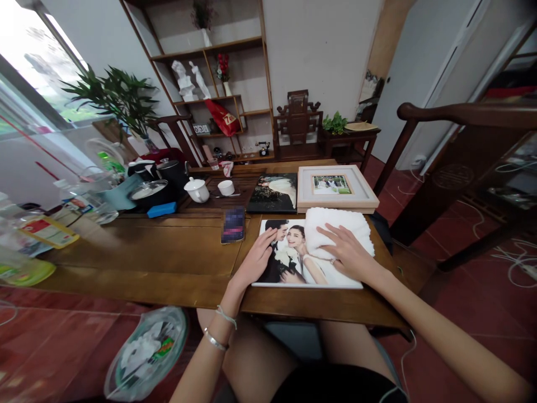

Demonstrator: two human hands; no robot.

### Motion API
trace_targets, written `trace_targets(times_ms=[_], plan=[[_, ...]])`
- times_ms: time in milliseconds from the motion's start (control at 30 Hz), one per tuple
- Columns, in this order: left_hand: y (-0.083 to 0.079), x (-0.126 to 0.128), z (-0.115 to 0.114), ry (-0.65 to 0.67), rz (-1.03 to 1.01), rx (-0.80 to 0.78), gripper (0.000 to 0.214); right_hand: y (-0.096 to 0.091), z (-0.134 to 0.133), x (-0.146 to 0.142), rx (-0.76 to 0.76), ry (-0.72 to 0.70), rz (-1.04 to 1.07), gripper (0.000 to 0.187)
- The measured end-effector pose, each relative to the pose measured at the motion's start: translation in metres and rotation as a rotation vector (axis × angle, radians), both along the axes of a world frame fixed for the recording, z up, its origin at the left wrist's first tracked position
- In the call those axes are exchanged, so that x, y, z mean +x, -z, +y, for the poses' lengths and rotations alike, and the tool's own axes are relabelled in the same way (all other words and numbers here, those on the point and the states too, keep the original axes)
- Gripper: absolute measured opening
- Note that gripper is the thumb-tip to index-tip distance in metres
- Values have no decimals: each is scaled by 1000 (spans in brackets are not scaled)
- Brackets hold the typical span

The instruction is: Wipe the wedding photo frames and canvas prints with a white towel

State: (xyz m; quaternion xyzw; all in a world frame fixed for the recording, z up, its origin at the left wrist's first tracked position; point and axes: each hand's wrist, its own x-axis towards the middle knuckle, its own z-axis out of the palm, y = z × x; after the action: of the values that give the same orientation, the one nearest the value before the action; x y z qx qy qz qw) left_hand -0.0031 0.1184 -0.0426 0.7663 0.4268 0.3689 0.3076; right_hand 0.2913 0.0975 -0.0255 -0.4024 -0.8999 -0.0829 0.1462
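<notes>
A wedding photo panel showing a couple lies flat at the table's front edge. My left hand rests on its left side, fingers stretched out and flat, holding nothing. Over the panel's upper right lies a folded white towel. My right hand is laid on top of the towel, fingers spread and pressing down rather than wrapped round it. The towel and my forearm hide the panel's right part. Just behind are a dark photo panel and a pale framed photo.
A phone lies left of the panel. Farther left stand a white lidded cup, a small white bowl, a blue sponge and several bottles. A lined trash bin is on the floor; a wooden chair stands at right.
</notes>
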Motion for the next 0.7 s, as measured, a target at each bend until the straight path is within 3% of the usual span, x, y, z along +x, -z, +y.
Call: trace_targets(times_ms=[200, 300, 467, 533, 700], plan=[[-3, 0, -3, -4, 60, 2, 42, -8, 4, -4, -24, 10, -26, 45], [-3, 0, -2, 3, 114, 40, 44, -13, -20, -16, -79, -39, -68, 42], [1, -2, -1, 31, 199, 97, 46, -20, -70, -33, -249, -237, -73, 37], [2, -3, 0, 32, 213, 104, 44, -23, -63, -29, -276, -214, -52, 43], [-1, -2, 1, 32, 231, 105, 42, -25, 2, -12, -236, -6, -9, 52]])
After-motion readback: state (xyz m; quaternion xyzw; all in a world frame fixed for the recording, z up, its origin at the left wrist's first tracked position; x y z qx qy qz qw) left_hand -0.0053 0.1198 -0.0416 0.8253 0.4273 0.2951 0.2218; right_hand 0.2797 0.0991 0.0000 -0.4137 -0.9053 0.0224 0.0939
